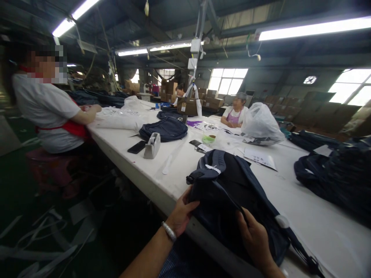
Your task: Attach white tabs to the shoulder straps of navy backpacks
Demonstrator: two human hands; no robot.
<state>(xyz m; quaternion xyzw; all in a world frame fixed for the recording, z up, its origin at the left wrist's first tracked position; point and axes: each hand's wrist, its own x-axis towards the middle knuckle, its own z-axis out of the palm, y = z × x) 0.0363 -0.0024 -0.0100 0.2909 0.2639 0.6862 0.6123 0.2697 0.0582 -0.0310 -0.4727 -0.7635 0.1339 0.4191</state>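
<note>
A dark navy backpack (237, 177) lies at the near edge of the long white table, its straps and a small white tag (213, 168) facing up. My left hand (183, 210), with a silver bracelet at the wrist, grips the bag's left edge between thumb and fingers. On the near side, my right hand (255, 235) is closed on the edge of the dark fabric, its fingertips partly hidden in the folds. One strap with a buckle (313, 264) trails off the bag toward the lower right.
Left of the bag are a tape dispenser (152, 146), a black phone (137, 147) and another navy bag (164, 129). More dark bags (333, 173) are piled at right, near a white plastic bag (262, 123). Co-workers sit around the white table (158, 170); scraps litter the floor.
</note>
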